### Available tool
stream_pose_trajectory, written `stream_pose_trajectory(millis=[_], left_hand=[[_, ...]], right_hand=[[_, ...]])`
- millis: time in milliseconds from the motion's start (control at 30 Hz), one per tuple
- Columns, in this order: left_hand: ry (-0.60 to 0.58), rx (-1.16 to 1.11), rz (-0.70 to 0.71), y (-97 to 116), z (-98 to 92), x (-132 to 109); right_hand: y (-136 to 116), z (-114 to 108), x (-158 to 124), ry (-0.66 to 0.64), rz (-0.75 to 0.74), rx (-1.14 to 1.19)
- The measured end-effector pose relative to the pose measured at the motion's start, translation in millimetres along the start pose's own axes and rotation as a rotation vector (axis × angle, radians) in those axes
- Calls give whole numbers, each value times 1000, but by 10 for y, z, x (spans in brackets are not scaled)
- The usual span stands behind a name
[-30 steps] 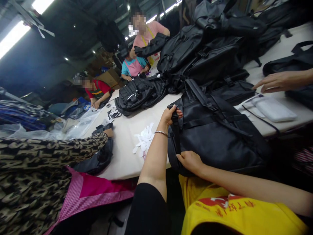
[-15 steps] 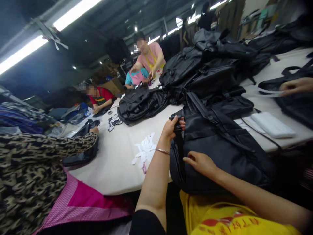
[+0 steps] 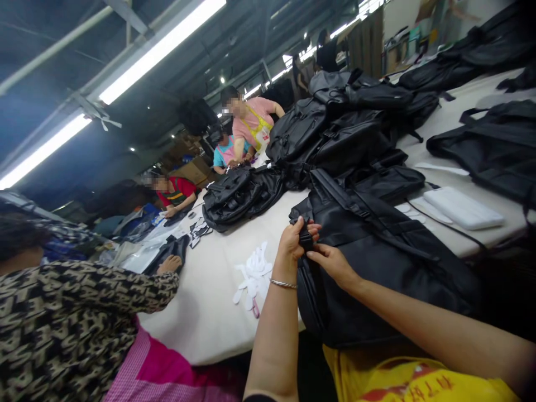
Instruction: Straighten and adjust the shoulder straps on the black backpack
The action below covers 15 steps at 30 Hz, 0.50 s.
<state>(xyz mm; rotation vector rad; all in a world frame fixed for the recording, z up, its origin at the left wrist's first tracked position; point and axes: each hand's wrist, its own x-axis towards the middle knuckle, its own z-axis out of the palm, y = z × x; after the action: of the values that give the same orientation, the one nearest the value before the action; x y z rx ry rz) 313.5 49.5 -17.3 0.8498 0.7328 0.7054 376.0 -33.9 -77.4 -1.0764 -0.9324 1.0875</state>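
A large black backpack (image 3: 377, 262) lies flat on the table in front of me. At its left edge my left hand (image 3: 291, 240) is closed around a black strap buckle (image 3: 306, 239), thumb on top and fingertips showing on the far side. My right hand (image 3: 337, 268) is right beside it, thumb and index finger pinched on the black strap just under the buckle. The exact spot between the right fingertips is partly hidden. A wide shoulder strap (image 3: 343, 195) runs across the upper part of the backpack.
White cut pieces (image 3: 253, 273) lie in a loose pile on the table (image 3: 209, 301), left of my arm. Black bags (image 3: 335, 128) are heaped behind. To the right lies a white block-shaped pack (image 3: 463, 207). A co-worker in a patterned sleeve (image 3: 125, 285) reaches in from the left.
My right hand has moved up and left from the backpack's front to the strap by my left hand. A co-worker's hand at the right has left the view. The camera has shifted.
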Motion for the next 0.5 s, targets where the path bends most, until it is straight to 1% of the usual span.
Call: stream_pose_trajectory(millis=[67,133,200,267,333,400,467,500], left_hand=[[0,25,9,-16,16,-27],[-14,57,34,-18,47,-102],[-53,127,69,4,94,-246],[-110,226,107,35,151,-458],[-191,324,108,39,210,-699],[-276,435,57,-21,256,-914],[-315,573,-6,-160,278,-1066],[-299,647,-20,-255,281,-1117]], right_hand=[[-20,6,-43,-4,24,-12],[-73,-31,-76,-66,41,11],[-174,-128,-95,-185,57,65],[-322,-278,-102,-316,103,163],[-489,-440,-108,-425,204,322],[-627,-558,-133,-516,339,484],[-701,-608,-185,-555,471,540],[-714,-613,-216,-535,528,532]])
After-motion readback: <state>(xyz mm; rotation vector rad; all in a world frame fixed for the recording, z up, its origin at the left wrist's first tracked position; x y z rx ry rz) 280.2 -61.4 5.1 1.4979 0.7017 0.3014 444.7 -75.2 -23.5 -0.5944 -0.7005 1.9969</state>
